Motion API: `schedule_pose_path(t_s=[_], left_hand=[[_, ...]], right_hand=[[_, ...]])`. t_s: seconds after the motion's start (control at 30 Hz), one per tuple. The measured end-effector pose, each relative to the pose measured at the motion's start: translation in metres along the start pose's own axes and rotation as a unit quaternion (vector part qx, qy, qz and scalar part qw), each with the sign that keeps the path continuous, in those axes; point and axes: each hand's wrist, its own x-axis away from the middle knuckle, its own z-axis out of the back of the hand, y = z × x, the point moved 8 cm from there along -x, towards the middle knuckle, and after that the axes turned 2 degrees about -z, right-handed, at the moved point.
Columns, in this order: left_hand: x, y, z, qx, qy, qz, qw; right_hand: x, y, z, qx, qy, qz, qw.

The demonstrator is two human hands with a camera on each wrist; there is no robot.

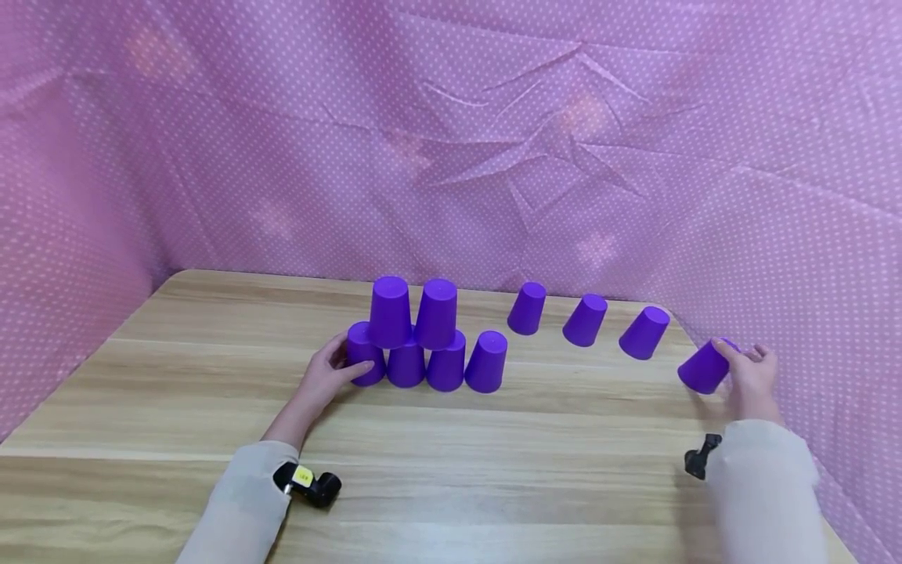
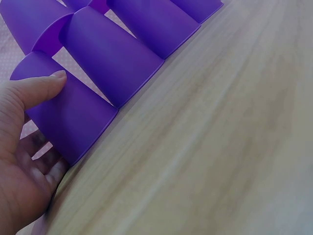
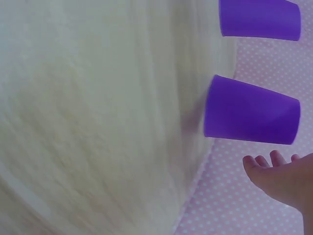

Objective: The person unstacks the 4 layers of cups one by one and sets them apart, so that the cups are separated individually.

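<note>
Several purple cups stand upside down on the table. At the left, a row of cups carries two more, an upper left cup (image 1: 391, 313) and an upper right cup (image 1: 436, 315). My left hand (image 1: 331, 372) holds the leftmost bottom cup (image 2: 78, 120), its thumb across the front and its fingers round the far side. At the far right, my right hand (image 1: 755, 384) is beside the end cup (image 1: 705, 370). In the right wrist view a small gap separates the right hand (image 3: 281, 178) from that cup (image 3: 252, 111), and its fingers are loosely bent.
Three more purple cups, among them a middle one (image 1: 585, 321), stand spaced out along the back right of the wooden table (image 1: 451, 470). Pink dotted cloth (image 1: 451, 157) hangs behind and at both sides. The table's right edge runs close to my right hand.
</note>
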Motion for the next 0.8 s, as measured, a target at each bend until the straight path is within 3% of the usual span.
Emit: schedule_pose_path(t_s=[0.13, 0.3, 0.8], left_hand=[[0.001, 0.002, 0.001, 0.003, 0.001, -0.004, 1.0], [0.0, 0.002, 0.0, 0.009, 0.0, -0.004, 0.9999], [0.001, 0.004, 0.0, 0.0, -0.001, 0.003, 1.0]], right_hand=[[0.004, -0.008, -0.001, 0.053, -0.011, 0.006, 0.999], [0.011, -0.016, -0.001, 0.079, -0.018, 0.012, 0.997], [0.024, -0.05, -0.015, 0.092, -0.035, 0.08, 0.992]])
